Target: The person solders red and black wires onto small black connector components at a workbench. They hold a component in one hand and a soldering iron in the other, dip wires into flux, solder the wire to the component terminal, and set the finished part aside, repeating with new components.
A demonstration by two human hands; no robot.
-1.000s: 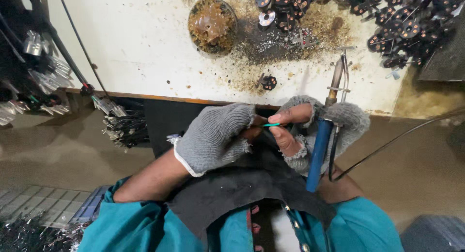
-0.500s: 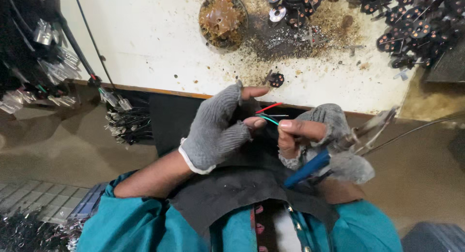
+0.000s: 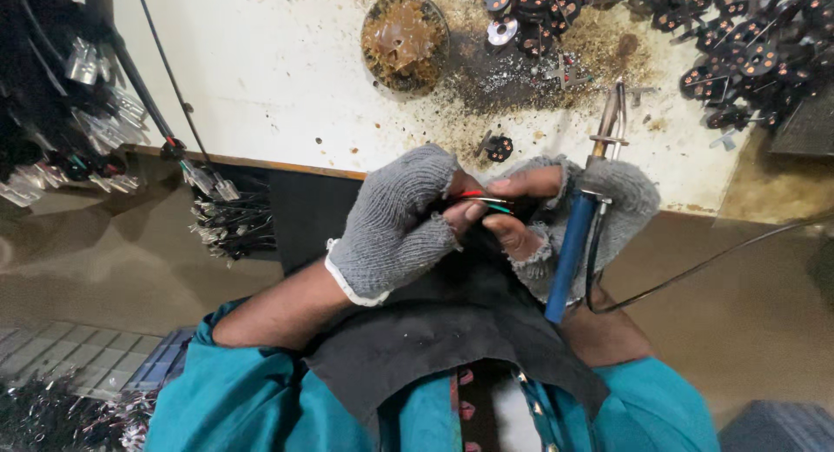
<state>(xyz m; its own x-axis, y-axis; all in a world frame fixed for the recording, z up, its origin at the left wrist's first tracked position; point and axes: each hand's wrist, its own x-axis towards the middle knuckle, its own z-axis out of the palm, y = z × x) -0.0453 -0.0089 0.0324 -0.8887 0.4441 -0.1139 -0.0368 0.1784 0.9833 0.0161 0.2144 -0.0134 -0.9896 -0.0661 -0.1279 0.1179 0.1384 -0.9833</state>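
Between the two gloved hands, just above the lap, thin red and green wires (image 3: 476, 199) are held at their ends. Left hand (image 3: 395, 226), in a grey fingerless knit glove, is curled closed, its bare fingertips pinching the wires from the left. Right hand (image 3: 565, 222), gloved alike, pinches the same wires from the right between thumb and forefinger, while its remaining fingers clamp a blue-handled soldering iron (image 3: 580, 226); the iron's metal tip points up and away over the bench, clear of the wires. A black cord runs from the handle off to the right.

Judgement: the step in hand appears to be preparing or aligning the wire ends, not soldering, since the tip is apart from the work. The next move would call for a firm hold on the wires and for turning the tip towards the joint without touching the bare fingertips.

Beyond the hands, the white bench (image 3: 287, 79) carries scorched residue, a round rusty dish (image 3: 404, 39) and heaps of small black round components (image 3: 738, 48). Bundles of leads with metal terminals (image 3: 230, 226) hang at the left edge. A black cloth (image 3: 434, 330) covers the lap.
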